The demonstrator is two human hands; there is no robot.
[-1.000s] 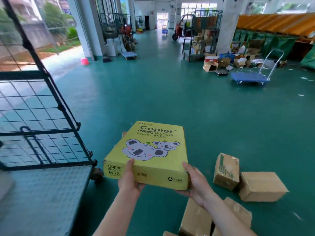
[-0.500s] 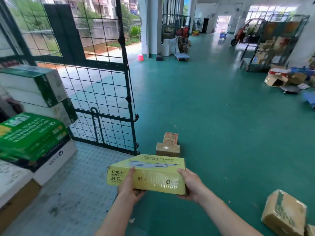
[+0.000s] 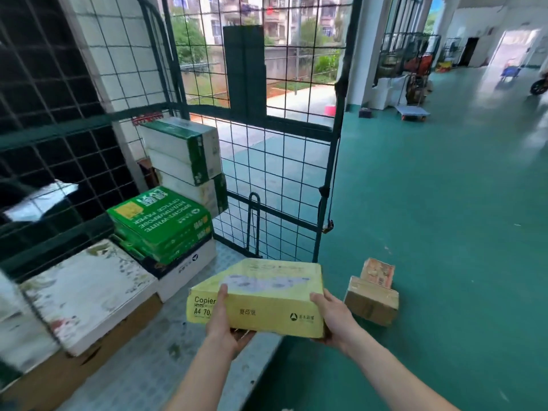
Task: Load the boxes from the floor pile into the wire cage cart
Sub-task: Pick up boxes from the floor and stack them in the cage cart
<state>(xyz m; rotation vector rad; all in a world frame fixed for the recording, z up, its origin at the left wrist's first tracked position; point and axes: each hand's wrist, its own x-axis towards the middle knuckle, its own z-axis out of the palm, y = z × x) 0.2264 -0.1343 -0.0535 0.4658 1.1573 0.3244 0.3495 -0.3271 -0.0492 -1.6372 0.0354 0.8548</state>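
Observation:
I hold a yellow copier-paper box level in front of me, over the front edge of the wire cage cart's metal floor. My left hand grips its near left corner, thumb on top. My right hand grips the near right corner. The cart's green mesh side rises just behind the box. Inside the cart sit green paper boxes, stacked white-and-green boxes and a flat white box on a brown carton.
Two small brown cardboard boxes lie on the green floor just right of the cart. Farther back on the right stand other cage carts, white sacks and a flat platform trolley. The green floor stretches away on the right.
I have turned left toward the cart while carrying the yellow box; the cart's stacked boxes came into view and the floor pile dropped out of sight. Both hands kept their grip.

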